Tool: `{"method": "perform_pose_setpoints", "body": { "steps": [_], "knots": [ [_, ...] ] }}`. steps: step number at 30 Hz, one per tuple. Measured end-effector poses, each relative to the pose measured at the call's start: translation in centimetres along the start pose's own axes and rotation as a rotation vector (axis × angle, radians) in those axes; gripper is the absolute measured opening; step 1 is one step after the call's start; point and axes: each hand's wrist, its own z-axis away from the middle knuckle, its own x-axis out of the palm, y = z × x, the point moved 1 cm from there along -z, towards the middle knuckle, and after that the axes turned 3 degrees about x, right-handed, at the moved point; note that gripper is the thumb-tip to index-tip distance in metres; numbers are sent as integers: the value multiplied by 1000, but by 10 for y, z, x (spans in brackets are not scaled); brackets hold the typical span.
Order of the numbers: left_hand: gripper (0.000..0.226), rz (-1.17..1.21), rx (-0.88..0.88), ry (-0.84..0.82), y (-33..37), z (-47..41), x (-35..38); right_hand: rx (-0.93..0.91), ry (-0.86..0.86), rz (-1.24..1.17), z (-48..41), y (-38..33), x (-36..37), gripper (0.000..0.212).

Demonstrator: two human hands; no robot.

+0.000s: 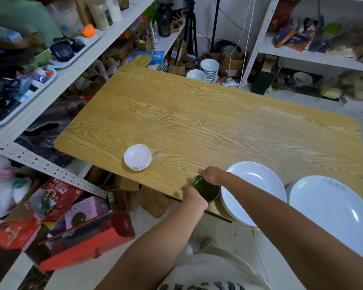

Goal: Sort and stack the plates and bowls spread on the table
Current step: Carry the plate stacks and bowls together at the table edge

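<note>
A dark green bowl (205, 188) sits at the near edge of the wooden table (197, 122). My left hand (194, 196) grips its near-left rim and my right hand (213, 174) grips its far-right rim. Whether more green bowls lie under it is hidden. To the left stands a stack of several small white dishes (137, 156). Just right of the green bowl lies a stack of large white plates (258, 185), overhanging the table edge. Another large white plate (331, 210) lies further right.
Cluttered metal shelves (50, 88) run along the left and back right. White bowls (209, 70) are stacked on the floor beyond the table's far edge. Red boxes (88, 243) and cardboard boxes lie on the floor at the near left.
</note>
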Motion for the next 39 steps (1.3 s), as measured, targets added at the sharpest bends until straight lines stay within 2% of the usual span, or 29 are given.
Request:
{"method": "perform_pose_setpoints", "body": {
  "steps": [8,16,20,22,24,25,29,31,34,39],
  "knots": [
    [63,-44,9,-33,0,-6,-10,19,-12,-27,-1,1,0,60],
    [62,-8,45,-88,1,-8,-14,51,-39,-71,-1,-4,6,59],
    [62,-179,-23,-143,16,-26,-23,83,-9,-118,-4,-8,2,59],
    [52,-319,-33,-112,34,-16,-34,85,31,-111,-3,-11,-2,57],
    [35,-385,72,-55,60,-7,-42,42,77,-127,-8,-15,-7,48],
    [35,-390,144,-30,76,-11,-47,26,111,-173,-13,-18,-10,43],
    [42,-506,470,179,151,-30,-71,130,189,-646,-33,-41,-28,28],
    [39,-459,569,178,192,-38,-78,184,155,-742,-39,-58,-36,30],
    [42,-430,576,165,246,-48,-75,223,94,-760,-47,-91,-41,42],
    [55,-602,398,-51,273,-56,-61,183,81,-603,-66,-153,-33,53]
  ]
}}
